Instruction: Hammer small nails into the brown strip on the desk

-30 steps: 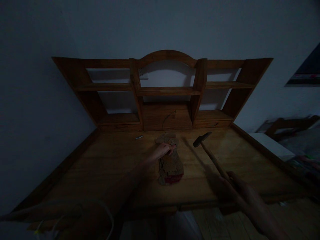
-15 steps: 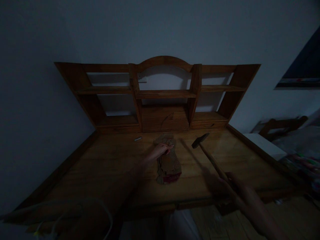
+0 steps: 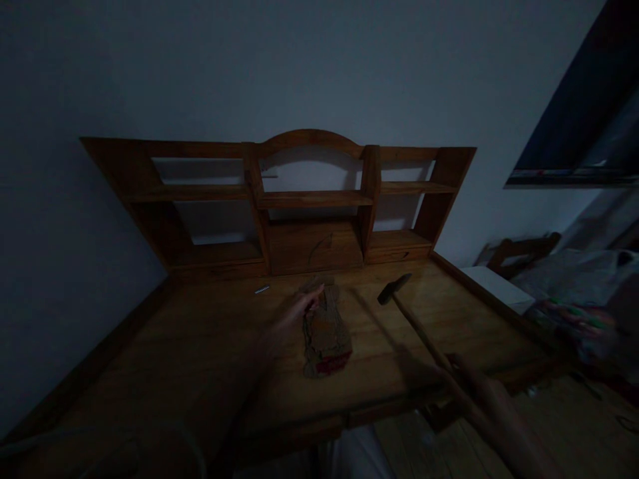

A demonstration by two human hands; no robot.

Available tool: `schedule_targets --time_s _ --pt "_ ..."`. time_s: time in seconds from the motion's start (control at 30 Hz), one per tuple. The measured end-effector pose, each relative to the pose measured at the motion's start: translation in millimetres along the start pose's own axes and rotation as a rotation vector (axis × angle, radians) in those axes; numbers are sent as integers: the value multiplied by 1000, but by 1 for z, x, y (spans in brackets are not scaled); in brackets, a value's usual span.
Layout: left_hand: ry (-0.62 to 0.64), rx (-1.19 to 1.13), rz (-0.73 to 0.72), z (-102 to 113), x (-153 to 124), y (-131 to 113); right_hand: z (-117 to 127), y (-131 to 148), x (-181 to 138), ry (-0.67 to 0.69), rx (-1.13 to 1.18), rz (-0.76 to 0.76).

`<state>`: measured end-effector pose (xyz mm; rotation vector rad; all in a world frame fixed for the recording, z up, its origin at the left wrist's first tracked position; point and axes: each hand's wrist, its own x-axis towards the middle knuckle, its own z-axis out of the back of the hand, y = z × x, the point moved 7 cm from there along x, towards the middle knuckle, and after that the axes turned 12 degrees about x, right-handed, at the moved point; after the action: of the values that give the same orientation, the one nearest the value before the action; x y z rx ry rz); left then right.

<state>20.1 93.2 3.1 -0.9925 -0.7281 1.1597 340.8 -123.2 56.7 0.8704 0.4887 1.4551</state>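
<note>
My right hand is wrapped round the wooden handle of a hammer. The hammer's dark head is raised over the desk, to the right of a crumpled piece of cardboard. That cardboard lies flat on the desktop and has a dark red patch at its near end. Over its far left part is my left hand, thumb and fingers pressed together; whatever they pinch is too small and dim to make out. A short metal piece lies on the desktop left of the cardboard.
A wooden shelf unit rises at the back of the wooden desk. Raised side boards edge the desktop. Right of the desk stand a white surface, a wooden chair back and plastic bags. The room is dim.
The view has shifted, so the desk appears further left and slightly lower. A small shiny spot at my left fingertips no longer shows. The hammer stays raised in my right hand.
</note>
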Motion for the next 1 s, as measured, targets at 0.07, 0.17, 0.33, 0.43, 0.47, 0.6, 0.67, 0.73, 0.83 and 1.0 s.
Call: schedule_targets --time_s 0.07,0.17,0.33,0.43,0.47,0.6,0.67,0.73,0.83,1.0 --pt "-55 -54 0 4 1 2 2 4 0 -17 -11 12" --pt "-146 -29 -88 10 2 -5 1 10 3 -30 -26 29" --pt "-232 170 -254 14 -2 -18 -18 17 16 19 33 25" --pt "-289 305 -292 14 -6 -22 -34 25 22 68 68 44" --pt "-296 323 -310 14 -7 -23 -39 29 24 80 74 61" --pt "-272 365 -360 11 -10 -27 -52 46 30 79 61 96" --pt "-257 386 -365 11 -11 -26 -57 54 33 83 52 106" --pt "-245 407 -360 10 -10 -25 -62 62 36 95 51 134" --pt "-240 422 -339 10 -10 -23 -69 69 38 123 39 175" --pt "-251 398 -347 9 -10 -21 -80 70 35 193 24 188"
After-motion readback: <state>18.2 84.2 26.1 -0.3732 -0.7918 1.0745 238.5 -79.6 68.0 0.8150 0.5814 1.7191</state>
